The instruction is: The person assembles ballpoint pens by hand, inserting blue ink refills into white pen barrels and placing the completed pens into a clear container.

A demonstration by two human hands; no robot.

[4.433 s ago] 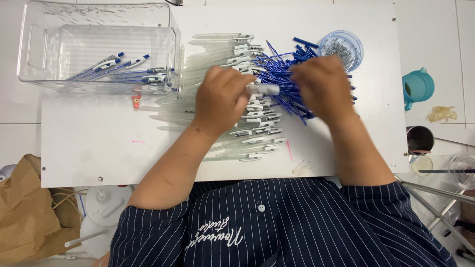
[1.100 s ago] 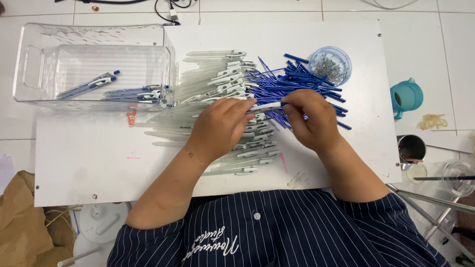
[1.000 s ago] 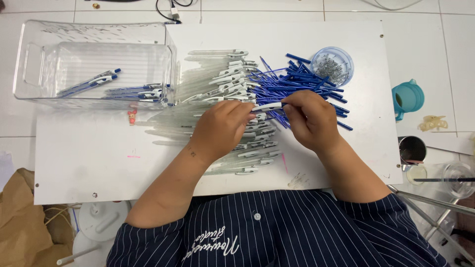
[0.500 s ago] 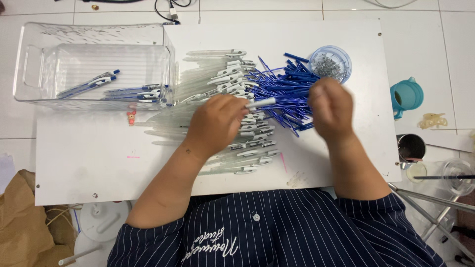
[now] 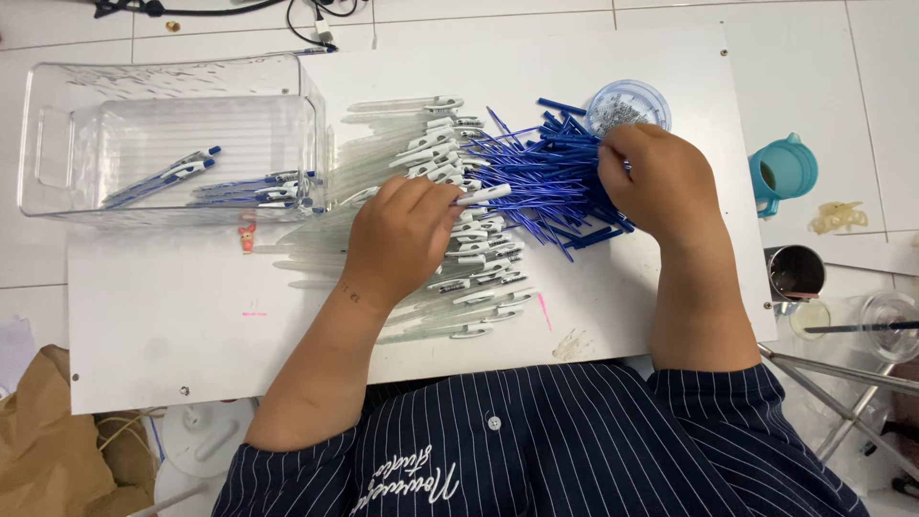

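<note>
Left hand (image 5: pixel 402 235) is pinching one clear pen barrel with a white clip (image 5: pixel 481 195) – fingers closed on it, clip end sticking out toward 3 o'clock, just off board centre and touching the blue pile. Right hand (image 5: pixel 661 182) is sitting on the pile of blue refills (image 5: pixel 541 177), at 3 o'clock from the left hand; fingers are curled down into the refills, but I cannot tell whether they are actually gripping one or just resting.

Heap of clear barrels (image 5: pixel 450 258) is lying under and around the left hand, running from 12 to 5 o'clock of it, clips mostly pointing right. Refill pile is overlapping the heap's right edge.

Everything is sitting on a white board (image 5: pixel 153 316). Small round clear dish of tiny metal parts (image 5: pixel 627 103) – at 12 o'clock of the right hand, just beside it. Clear plastic bin (image 5: pixel 172 139) at 10 o'clock of the left hand, holding a few assembled blue-and-white pens (image 5: pixel 249 187). Teal cup (image 5: pixel 783 172) is off the board at 3 o'clock, near the right hand.
</note>
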